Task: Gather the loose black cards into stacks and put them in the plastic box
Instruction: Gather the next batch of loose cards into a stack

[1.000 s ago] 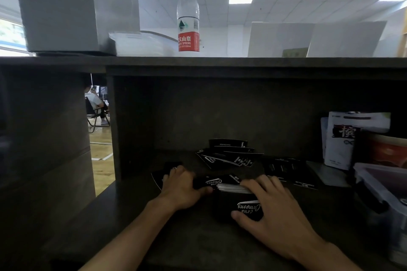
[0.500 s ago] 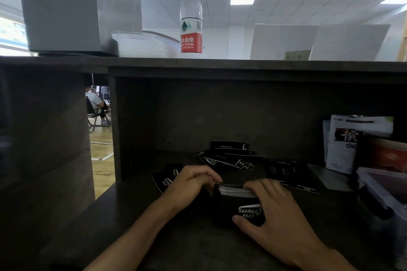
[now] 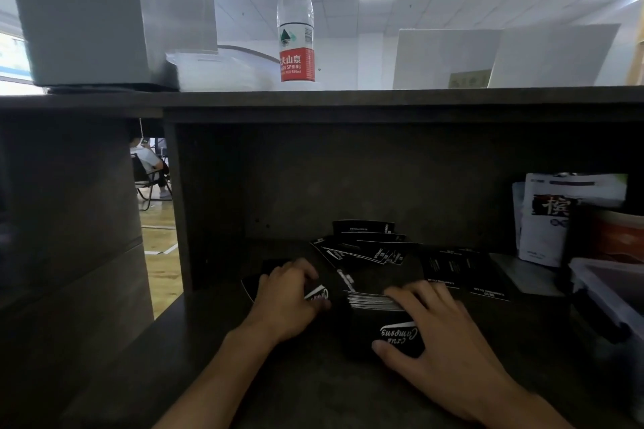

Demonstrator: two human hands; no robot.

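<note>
Right hand [image 3: 449, 334] clamped on a stack of black cards [image 3: 378, 320], fingers over its far edge, thumb at the near edge, on the dark desk [image 3: 313, 387]. Left hand [image 3: 285, 296] just beside, curled onto a loose card [image 3: 317, 292]. More loose cards [image 3: 366, 247] scattered behind. Plastic box [image 3: 606, 286] at the right edge. Water bottle [image 3: 296, 24] upright on the shelf above.

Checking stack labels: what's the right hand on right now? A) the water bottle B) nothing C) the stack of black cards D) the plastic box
C: the right hand grips the stack of black cards, fingers over its far edge, thumb at its near edge.
</note>
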